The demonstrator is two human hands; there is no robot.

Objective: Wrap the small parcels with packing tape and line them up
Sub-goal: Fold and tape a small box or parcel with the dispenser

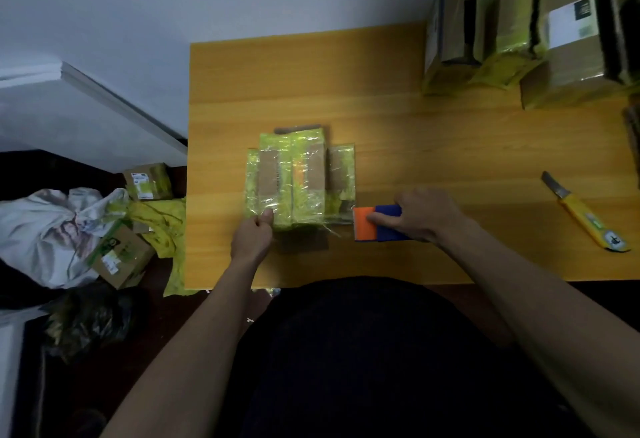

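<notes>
1. A wooden table [398, 119] is seen from above, with the person's two bare forearms reaching onto it from the near edge.
2. A group of small parcels [298, 178], brown cardboard banded with yellow-green tape and covered in clear film, is located near the middle of the table. The parcels lie side by side, touching one another.
3. The left hand [252, 235] is placed at the near left corner of the group. The fingers are curled, and the thumb is pressed onto the clear film at the parcel edge; the film appears to be pinched there.
4. The right hand [424, 214] is closed around a blue and orange tape dispenser [375, 224], which rests on the table just right of the parcels. The orange end is directed toward the group.
5. A strip of clear tape [334, 221] is stretched between the dispenser and the near right corner of the parcels.
6. A yellow-handled utility knife [585, 217] lies on the table well to the right, apart from both hands.
7. Several larger taped boxes [519, 32] are lined up against the wall at the far right corner of the table.
8. On the floor left of the table, more cardboard boxes [121, 254], a white bag [45, 229] and yellow-green tape scraps [162, 223] are visible.
</notes>
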